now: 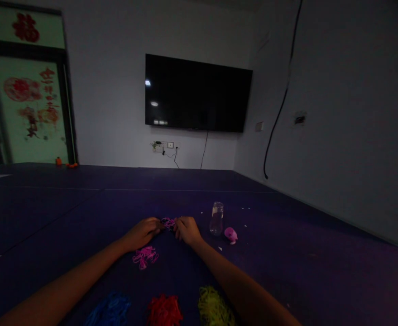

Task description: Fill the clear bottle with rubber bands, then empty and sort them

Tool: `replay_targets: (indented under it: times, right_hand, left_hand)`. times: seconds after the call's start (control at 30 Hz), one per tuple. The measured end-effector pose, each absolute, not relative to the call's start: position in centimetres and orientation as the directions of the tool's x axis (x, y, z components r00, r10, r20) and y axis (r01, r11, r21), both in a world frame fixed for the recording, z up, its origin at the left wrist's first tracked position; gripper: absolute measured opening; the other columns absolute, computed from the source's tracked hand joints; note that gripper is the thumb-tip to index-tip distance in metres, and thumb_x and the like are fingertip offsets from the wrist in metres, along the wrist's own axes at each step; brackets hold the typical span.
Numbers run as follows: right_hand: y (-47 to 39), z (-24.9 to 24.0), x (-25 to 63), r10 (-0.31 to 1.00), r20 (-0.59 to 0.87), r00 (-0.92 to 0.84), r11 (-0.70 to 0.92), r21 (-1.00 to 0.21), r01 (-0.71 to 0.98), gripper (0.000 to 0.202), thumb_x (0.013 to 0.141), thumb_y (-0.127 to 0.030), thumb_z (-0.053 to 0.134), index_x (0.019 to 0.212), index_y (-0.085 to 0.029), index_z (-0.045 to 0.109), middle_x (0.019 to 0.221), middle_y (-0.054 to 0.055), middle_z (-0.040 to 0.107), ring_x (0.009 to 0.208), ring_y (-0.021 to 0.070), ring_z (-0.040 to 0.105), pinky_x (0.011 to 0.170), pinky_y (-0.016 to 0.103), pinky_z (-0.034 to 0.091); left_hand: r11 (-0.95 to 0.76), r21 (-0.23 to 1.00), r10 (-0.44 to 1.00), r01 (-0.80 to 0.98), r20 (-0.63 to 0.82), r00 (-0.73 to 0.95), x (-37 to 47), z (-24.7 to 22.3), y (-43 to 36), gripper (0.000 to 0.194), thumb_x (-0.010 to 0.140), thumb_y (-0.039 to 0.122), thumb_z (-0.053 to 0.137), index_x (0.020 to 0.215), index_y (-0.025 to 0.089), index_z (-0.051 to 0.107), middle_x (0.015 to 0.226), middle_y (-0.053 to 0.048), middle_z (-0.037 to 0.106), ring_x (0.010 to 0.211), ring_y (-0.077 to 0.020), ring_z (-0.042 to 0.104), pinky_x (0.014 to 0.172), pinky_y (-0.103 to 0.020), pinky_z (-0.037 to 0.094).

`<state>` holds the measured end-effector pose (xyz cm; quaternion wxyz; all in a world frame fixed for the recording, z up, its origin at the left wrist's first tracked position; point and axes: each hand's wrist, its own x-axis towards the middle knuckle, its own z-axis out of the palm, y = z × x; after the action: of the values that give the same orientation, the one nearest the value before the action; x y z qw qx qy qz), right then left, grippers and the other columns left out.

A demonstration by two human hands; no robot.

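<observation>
My left hand (147,230) and my right hand (186,228) rest on the dark purple surface, facing each other. A small tangle of pink stringy loops (168,222), like rubber bands, lies between them. The fingers of both hands are curled in and pinch at its two sides; the fingertips are partly hidden. Below my left wrist sits a second loose heap of pink loops (145,257). Right of my right hand, a clear bottle (216,219) stands upright without a cap. Beside it is a pink rounded object (231,234) with a hole in it.
Along the near edge lie piles of blue (109,310), red (165,310) and yellow-green strands (215,307). Small white scraps dot the surface around the bottle. A television (198,94) hangs on the far wall, and a dark cable (280,108) runs down the right wall.
</observation>
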<state>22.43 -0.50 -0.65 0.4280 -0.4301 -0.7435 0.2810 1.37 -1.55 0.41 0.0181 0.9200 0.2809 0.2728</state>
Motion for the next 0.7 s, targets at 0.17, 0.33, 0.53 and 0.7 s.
replay_targets:
  times: [0.17,0.33,0.53,0.7]
  right_hand:
    - [0.1,-0.6,22.7,0.891,0.429,-0.151,0.453,-0.812,0.369,0.047,0.091,-0.041,0.032,0.066,-0.015,0.062,0.060,0.005,0.064,0.052,0.0134,0.060,0.051,0.022,0.043]
    - [0.2,-0.4,23.1,0.861,0.489,-0.139,0.487,-0.716,0.501,0.049,0.094,-0.040,0.027,0.075,-0.016,0.065,0.075,0.008,0.068,0.069,0.0161,0.063,0.062,0.025,0.045]
    - [-1.2,0.6,22.9,0.795,0.524,-0.305,0.517,-0.322,0.793,0.038,0.095,-0.033,0.031,0.082,-0.017,0.064,0.083,0.009,0.066,0.080,0.0178,0.060,0.072,0.026,0.040]
    - [-1.9,1.0,22.5,0.598,0.502,-0.624,0.754,-0.088,0.651,0.026,0.091,-0.021,0.038,0.098,-0.017,0.063,0.103,0.008,0.065,0.099,0.0180,0.055,0.087,0.029,0.037]
  left_hand:
    - [-0.842,0.191,0.528,0.505,0.489,0.695,1.4,0.2,-1.3,0.030,0.094,0.024,0.038,0.116,0.024,0.057,0.108,-0.006,0.063,0.103,-0.0180,0.055,0.089,-0.033,0.044]
    - [-0.840,0.155,0.521,0.520,0.501,0.691,1.5,0.6,-1.6,0.030,0.093,0.023,0.038,0.117,0.024,0.057,0.107,-0.006,0.065,0.102,-0.0191,0.056,0.091,-0.036,0.043]
    - [-0.819,0.121,0.535,0.561,0.516,0.669,1.4,0.7,-1.4,0.029,0.092,0.022,0.040,0.114,0.024,0.059,0.110,-0.006,0.064,0.106,-0.0206,0.054,0.094,-0.039,0.041]
    - [-0.794,0.100,0.560,0.600,0.505,0.657,1.4,0.3,-1.1,0.027,0.092,0.021,0.042,0.111,0.023,0.061,0.107,-0.006,0.065,0.104,-0.0208,0.054,0.093,-0.039,0.042]
